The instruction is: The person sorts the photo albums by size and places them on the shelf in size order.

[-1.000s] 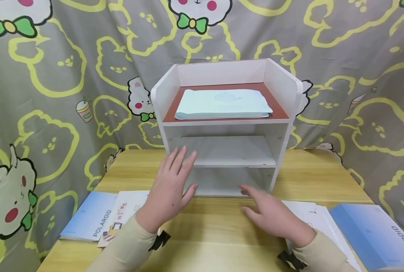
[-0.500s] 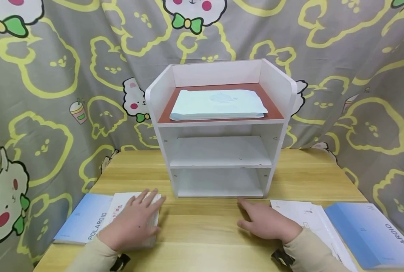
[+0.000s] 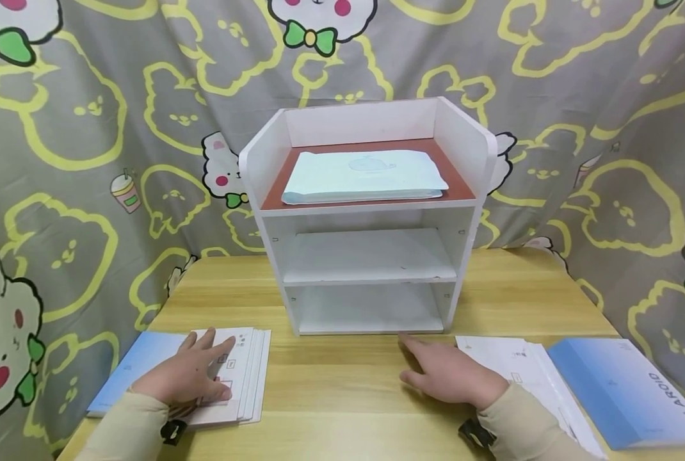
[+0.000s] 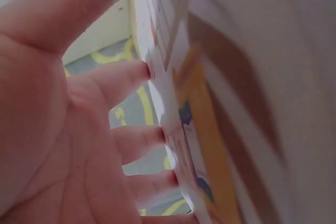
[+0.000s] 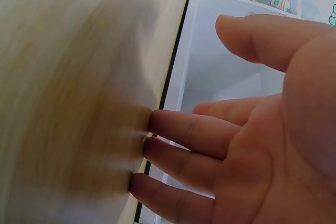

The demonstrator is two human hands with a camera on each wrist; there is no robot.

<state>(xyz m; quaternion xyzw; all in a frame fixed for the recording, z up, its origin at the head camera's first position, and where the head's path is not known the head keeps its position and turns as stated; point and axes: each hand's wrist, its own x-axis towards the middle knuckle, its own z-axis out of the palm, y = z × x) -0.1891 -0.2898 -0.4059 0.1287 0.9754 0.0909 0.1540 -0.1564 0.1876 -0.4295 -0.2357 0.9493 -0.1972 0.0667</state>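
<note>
My left hand [image 3: 187, 374] lies over a stack of white printed booklets [image 3: 247, 384] at the table's left, fingers spread. In the left wrist view its fingertips touch the stack's printed cover [image 4: 215, 103]. My right hand [image 3: 454, 378] is before the shelf's right front corner, holding nothing. The right wrist view shows its fingertips on the wooden table [image 5: 79, 103], close to the base of the small white shelf unit [image 5: 226, 72]. Left of the white stack lies a blue-and-white book [image 3: 129, 368], partly covered by my left hand and sleeve.
The white shelf unit [image 3: 371, 280] stands mid-table, with a pale blue packet [image 3: 371, 173] printed with a whale on top. At the right lie white papers or booklets [image 3: 515, 365] and a thick blue POLAROID book or box [image 3: 625, 390]. A patterned curtain [image 3: 175, 160] hangs behind.
My left hand has moved left and down from in front of the shelf onto the white booklets. My right hand stays by the shelf's front. The view has shifted slightly.
</note>
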